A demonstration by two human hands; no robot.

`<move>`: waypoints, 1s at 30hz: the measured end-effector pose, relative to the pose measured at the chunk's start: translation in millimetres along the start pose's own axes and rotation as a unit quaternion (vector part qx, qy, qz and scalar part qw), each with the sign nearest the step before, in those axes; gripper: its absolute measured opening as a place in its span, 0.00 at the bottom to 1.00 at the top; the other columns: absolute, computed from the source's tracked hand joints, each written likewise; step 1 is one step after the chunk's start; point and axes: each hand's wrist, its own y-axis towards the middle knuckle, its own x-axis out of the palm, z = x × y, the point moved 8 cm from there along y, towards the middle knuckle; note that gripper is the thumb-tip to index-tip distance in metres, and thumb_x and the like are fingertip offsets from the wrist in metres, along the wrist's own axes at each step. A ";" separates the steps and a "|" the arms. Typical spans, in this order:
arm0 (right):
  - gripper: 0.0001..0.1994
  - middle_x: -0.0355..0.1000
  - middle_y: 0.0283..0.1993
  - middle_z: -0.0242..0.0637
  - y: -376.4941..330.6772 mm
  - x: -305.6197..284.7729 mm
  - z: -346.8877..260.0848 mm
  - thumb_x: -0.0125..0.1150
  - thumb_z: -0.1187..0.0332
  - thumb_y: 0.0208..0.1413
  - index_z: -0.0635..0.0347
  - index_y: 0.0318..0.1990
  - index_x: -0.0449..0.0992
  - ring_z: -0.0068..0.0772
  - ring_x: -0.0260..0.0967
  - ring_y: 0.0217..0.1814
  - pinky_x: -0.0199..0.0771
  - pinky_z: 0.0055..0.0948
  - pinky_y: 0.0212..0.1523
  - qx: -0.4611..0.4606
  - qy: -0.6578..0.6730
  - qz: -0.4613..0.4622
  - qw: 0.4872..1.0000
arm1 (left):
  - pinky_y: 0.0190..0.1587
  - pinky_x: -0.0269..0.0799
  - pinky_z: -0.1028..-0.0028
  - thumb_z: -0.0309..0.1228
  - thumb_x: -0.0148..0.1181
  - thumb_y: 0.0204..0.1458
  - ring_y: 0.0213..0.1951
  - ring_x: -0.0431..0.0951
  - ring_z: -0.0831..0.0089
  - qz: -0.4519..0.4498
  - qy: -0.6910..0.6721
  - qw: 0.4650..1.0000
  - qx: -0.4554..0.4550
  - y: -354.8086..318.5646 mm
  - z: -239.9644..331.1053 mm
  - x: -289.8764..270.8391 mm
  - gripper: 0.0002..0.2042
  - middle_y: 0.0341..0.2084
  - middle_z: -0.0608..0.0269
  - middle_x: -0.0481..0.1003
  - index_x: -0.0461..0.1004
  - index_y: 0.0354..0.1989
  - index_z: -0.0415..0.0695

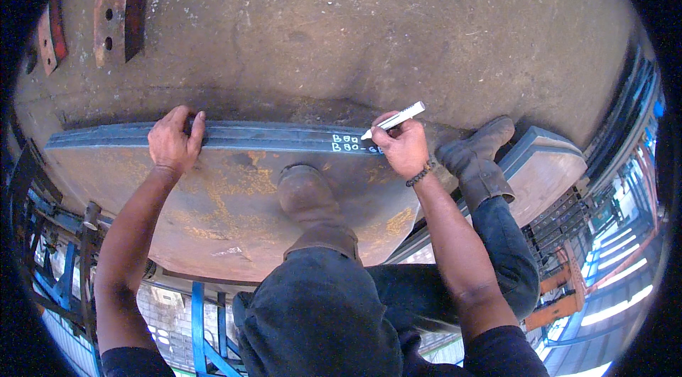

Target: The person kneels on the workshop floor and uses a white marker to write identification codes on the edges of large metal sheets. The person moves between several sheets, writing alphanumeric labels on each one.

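Observation:
A white paint marker (pixel 395 120) is pinched in my right hand (pixel 406 148), its tip close to the edge of a stack of steel plates (pixel 270 137). White handwritten marks (pixel 347 143) run in two lines along that edge, just left of the tip; my fingers partly cover the lower line. Over the same edge, farther left, my left hand (pixel 175 139) is bent, with its fingertips on the far side out of sight and the thumb apart from them. The upper plate's broad face (pixel 227 210) is brown with rusty orange patches.
My boot (pixel 305 196) rests on the plate; the other boot (pixel 474 153) is beside its right end. A smaller stack of cut plates (pixel 543 164) lies to the right. Red steel pieces with holes (pixel 114 15) lie on the concrete floor (pixel 341 22) at far left.

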 end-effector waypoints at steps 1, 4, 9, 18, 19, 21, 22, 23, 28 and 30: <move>0.06 0.76 0.28 0.32 0.3 0.0 1.2 0.63 0.71 0.49 0.62 0.33 0.79 0.22 0.73 0.31 0.74 0.26 0.34 -0.011 -0.007 -0.001 1.000 | 0.33 0.71 0.58 0.42 0.55 0.58 0.31 0.77 0.51 0.008 -0.004 1.000 0.007 0.1 0.7 -1.0 0.13 0.27 0.55 0.76 0.74 0.30 0.45; 0.07 0.77 0.29 0.35 0.3 2.9 2.3 0.65 0.70 0.47 0.62 0.34 0.79 0.26 0.75 0.33 0.75 0.28 0.37 -0.009 -0.018 -0.008 1.000 | 0.34 0.71 0.58 0.42 0.55 0.58 0.32 0.77 0.51 0.005 -0.003 1.000 0.009 0.0 0.4 -0.7 0.14 0.27 0.54 0.76 0.74 0.30 0.44; 0.08 0.78 0.30 0.37 0.1 -2.2 2.8 0.66 0.69 0.46 0.62 0.33 0.79 0.27 0.76 0.34 0.76 0.29 0.37 -0.002 0.026 -0.004 1.000 | 0.34 0.71 0.58 0.42 0.55 0.57 0.32 0.77 0.51 0.010 0.004 1.000 0.009 -1.2 -1.3 2.0 0.13 0.27 0.54 0.76 0.74 0.30 0.44; 0.08 0.78 0.31 0.37 1.8 -14.7 9.0 0.64 0.70 0.47 0.63 0.34 0.79 0.27 0.76 0.34 0.76 0.28 0.37 -0.016 0.043 0.013 0.999 | 0.31 0.70 0.59 0.41 0.55 0.57 0.28 0.76 0.53 0.035 -0.011 0.999 0.014 -3.3 -1.2 0.2 0.12 0.24 0.55 0.74 0.74 0.31 0.45; 0.08 0.78 0.32 0.37 2.0 -15.0 11.9 0.64 0.70 0.47 0.63 0.34 0.79 0.26 0.76 0.35 0.76 0.28 0.37 -0.008 0.051 0.011 0.999 | 0.31 0.70 0.59 0.41 0.55 0.58 0.28 0.76 0.53 0.022 -0.008 1.000 0.001 -2.2 -1.6 2.5 0.12 0.24 0.55 0.74 0.74 0.31 0.45; 0.08 0.78 0.32 0.37 1.5 -14.6 11.2 0.64 0.70 0.47 0.63 0.34 0.79 0.26 0.76 0.35 0.76 0.28 0.38 0.001 0.056 0.007 0.998 | 0.31 0.69 0.59 0.41 0.55 0.58 0.28 0.76 0.53 0.026 -0.009 1.000 0.008 -2.4 -2.8 1.9 0.12 0.24 0.54 0.74 0.73 0.30 0.44; 0.07 0.78 0.32 0.37 1.3 -16.3 13.6 0.63 0.70 0.47 0.63 0.34 0.79 0.26 0.76 0.35 0.76 0.28 0.38 0.002 0.051 0.009 0.999 | 0.31 0.69 0.59 0.41 0.55 0.58 0.28 0.76 0.52 0.028 -0.008 1.000 0.011 -2.1 -2.2 1.2 0.13 0.24 0.54 0.74 0.73 0.30 0.44; 0.07 0.78 0.32 0.37 2.1 -14.9 13.6 0.63 0.70 0.48 0.63 0.34 0.79 0.26 0.76 0.35 0.76 0.28 0.38 0.002 0.047 0.009 0.999 | 0.31 0.69 0.59 0.41 0.56 0.58 0.28 0.76 0.52 0.036 -0.007 0.999 0.020 -1.8 -0.4 -0.6 0.12 0.24 0.54 0.74 0.73 0.30 0.44; 0.07 0.77 0.31 0.35 2.1 -18.7 12.4 0.64 0.71 0.48 0.62 0.34 0.79 0.24 0.75 0.34 0.75 0.28 0.37 0.017 0.082 0.029 0.996 | 0.30 0.69 0.59 0.41 0.56 0.57 0.27 0.75 0.53 0.055 -0.008 0.998 0.028 -2.6 -0.4 1.8 0.12 0.23 0.55 0.74 0.73 0.29 0.44; 0.07 0.77 0.31 0.35 4.3 -24.1 14.9 0.64 0.71 0.48 0.62 0.34 0.79 0.24 0.75 0.34 0.75 0.28 0.37 0.015 0.060 0.028 0.998 | 0.30 0.69 0.59 0.41 0.56 0.57 0.27 0.75 0.52 0.033 0.003 0.999 0.018 -1.3 0.7 2.4 0.12 0.23 0.55 0.74 0.73 0.29 0.45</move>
